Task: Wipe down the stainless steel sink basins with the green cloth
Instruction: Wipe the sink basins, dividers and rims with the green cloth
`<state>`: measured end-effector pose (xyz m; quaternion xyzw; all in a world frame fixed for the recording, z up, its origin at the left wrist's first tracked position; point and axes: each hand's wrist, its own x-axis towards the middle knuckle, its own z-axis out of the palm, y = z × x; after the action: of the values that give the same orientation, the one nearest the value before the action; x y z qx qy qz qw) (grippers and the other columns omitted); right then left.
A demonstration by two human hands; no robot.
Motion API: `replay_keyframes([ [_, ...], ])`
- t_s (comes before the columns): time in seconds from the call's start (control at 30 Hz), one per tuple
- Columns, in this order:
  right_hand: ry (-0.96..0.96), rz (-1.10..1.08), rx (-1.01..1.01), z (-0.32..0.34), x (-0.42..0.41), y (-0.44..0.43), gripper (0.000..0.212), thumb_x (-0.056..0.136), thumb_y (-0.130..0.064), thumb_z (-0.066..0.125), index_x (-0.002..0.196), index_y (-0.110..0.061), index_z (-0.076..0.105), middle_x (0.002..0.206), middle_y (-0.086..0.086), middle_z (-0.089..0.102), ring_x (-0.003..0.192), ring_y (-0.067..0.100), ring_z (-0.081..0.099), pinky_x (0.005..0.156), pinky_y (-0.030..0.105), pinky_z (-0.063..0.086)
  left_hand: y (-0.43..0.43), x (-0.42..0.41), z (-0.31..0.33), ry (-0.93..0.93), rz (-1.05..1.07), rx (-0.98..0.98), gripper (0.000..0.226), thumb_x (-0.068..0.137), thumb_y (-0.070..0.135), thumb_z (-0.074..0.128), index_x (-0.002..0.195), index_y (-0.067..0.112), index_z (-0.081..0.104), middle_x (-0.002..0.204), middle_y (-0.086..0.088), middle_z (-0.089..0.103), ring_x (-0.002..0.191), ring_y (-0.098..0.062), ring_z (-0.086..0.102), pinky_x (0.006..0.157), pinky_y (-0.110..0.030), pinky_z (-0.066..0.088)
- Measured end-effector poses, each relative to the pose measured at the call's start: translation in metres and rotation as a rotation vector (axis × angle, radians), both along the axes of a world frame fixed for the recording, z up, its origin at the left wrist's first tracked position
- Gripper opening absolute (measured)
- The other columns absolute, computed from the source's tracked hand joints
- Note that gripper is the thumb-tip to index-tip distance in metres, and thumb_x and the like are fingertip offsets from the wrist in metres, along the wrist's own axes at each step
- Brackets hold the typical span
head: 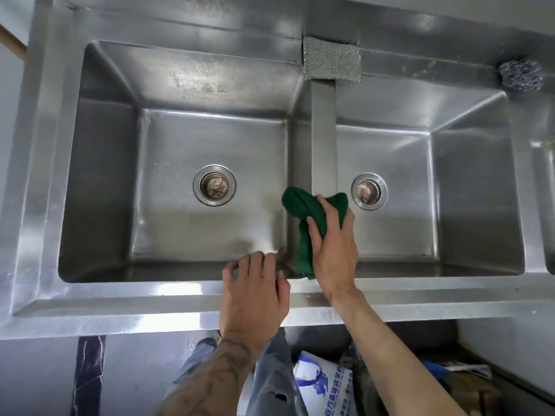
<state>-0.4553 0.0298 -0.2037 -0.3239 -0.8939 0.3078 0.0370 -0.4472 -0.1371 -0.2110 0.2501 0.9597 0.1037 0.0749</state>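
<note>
Right hand (333, 250) grips the bunched dark green cloth (303, 205) on the divider of the stainless steel double sink (120, 291), near the front rim. Left hand (255, 292) rests on that rim, fingers relaxed, empty. Risk: bunched cloth gives little contact; basin corners may stay soiled.

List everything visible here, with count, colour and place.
sink: one, steel grey, fills view
left basin: one, grey, left of divider
right basin: one, grey, right of divider
left drain: one, silver, left basin floor
right drain: one, silver, right basin floor
green cloth: one, dark green, over divider's near end
scouring pad: one, silver, back rim at divider
steel wool ball: one, grey, back rim, far right
bag: one, white with blue print, under sink
left hand: one, rests on front rim
right hand: one, grips green cloth
</note>
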Motion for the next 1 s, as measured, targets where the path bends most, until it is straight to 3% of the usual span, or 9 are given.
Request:
replay_keyframes([
  [0.17,0.038,-0.054,0.031,-0.002,-0.047,0.017,0.045,0.11,-0.043,0.046,0.154,-0.031,0.045,0.145,0.005,0.043,0.123,0.023,0.055,0.09,0.029,0.042,0.002,-0.003,0.003,-0.026,0.009,-0.02,0.025,0.102,0.033,0.041,0.106,0.017,0.059,0.098,-0.003,0.059,0.088,-0.028,0.056,0.085,-0.047,0.044],
  [0.27,0.052,-0.028,0.06,-0.004,-0.025,0.006,0.044,0.11,-0.04,0.048,0.153,-0.031,0.047,0.151,0.006,0.041,0.125,0.025,0.055,0.092,0.03,0.044,0.001,-0.002,0.006,-0.054,0.007,-0.013,0.03,0.102,0.034,0.039,0.107,0.016,0.062,0.099,-0.005,0.062,0.089,-0.029,0.059,0.085,-0.048,0.046],
  [0.4,-0.025,0.021,0.17,0.001,0.067,-0.034,0.043,0.107,-0.032,0.055,0.15,-0.027,0.05,0.144,0.007,0.048,0.121,0.026,0.055,0.101,0.042,0.052,0.0,-0.003,0.01,-0.078,0.005,-0.017,0.036,0.103,0.035,0.034,0.109,0.015,0.064,0.101,-0.005,0.064,0.091,-0.029,0.06,0.086,-0.047,0.045],
  [0.53,-0.07,-0.035,0.223,-0.001,0.089,-0.055,0.043,0.105,-0.032,0.056,0.147,-0.022,0.056,0.148,0.012,0.05,0.132,0.032,0.049,0.111,0.049,0.044,-0.001,-0.002,0.01,-0.094,-0.007,-0.028,0.031,0.104,0.033,0.036,0.113,0.016,0.06,0.105,-0.005,0.063,0.096,-0.029,0.061,0.09,-0.049,0.046],
  [0.63,-0.061,-0.034,0.187,0.0,0.084,-0.085,0.043,0.108,-0.04,0.049,0.148,-0.027,0.054,0.158,0.011,0.036,0.144,0.036,0.041,0.123,0.047,0.033,-0.002,-0.002,0.009,-0.084,0.008,-0.013,0.029,0.099,0.03,0.037,0.112,0.016,0.06,0.105,-0.004,0.063,0.096,-0.029,0.061,0.092,-0.048,0.046],
  [0.73,-0.033,0.106,0.223,0.004,0.099,-0.067,0.043,0.109,-0.041,0.047,0.15,-0.029,0.05,0.158,0.012,0.039,0.142,0.035,0.043,0.121,0.047,0.038,-0.004,-0.001,0.009,-0.075,0.007,0.035,0.032,0.098,0.029,0.035,0.111,0.015,0.061,0.105,-0.005,0.065,0.097,-0.029,0.062,0.093,-0.048,0.047],
  [0.87,-0.099,-0.052,0.249,0.007,0.12,-0.031,0.045,0.107,-0.038,0.049,0.15,-0.025,0.052,0.15,0.011,0.049,0.135,0.032,0.048,0.113,0.054,0.044,-0.009,-0.002,0.01,-0.103,0.043,0.2,0.03,0.102,0.03,0.041,0.116,0.014,0.063,0.111,-0.005,0.065,0.103,-0.029,0.062,0.096,-0.047,0.048],
  [1.0,-0.048,-0.015,0.265,0.004,0.101,-0.099,0.041,0.109,-0.037,0.052,0.149,-0.027,0.052,0.149,0.018,0.051,0.136,0.038,0.048,0.117,0.047,0.036,-0.057,-0.009,0.008,0.006,0.009,0.228,0.027,0.102,0.02,0.045,0.117,0.009,0.064,0.116,-0.009,0.066,0.108,-0.031,0.061,0.098,-0.048,0.049],
])
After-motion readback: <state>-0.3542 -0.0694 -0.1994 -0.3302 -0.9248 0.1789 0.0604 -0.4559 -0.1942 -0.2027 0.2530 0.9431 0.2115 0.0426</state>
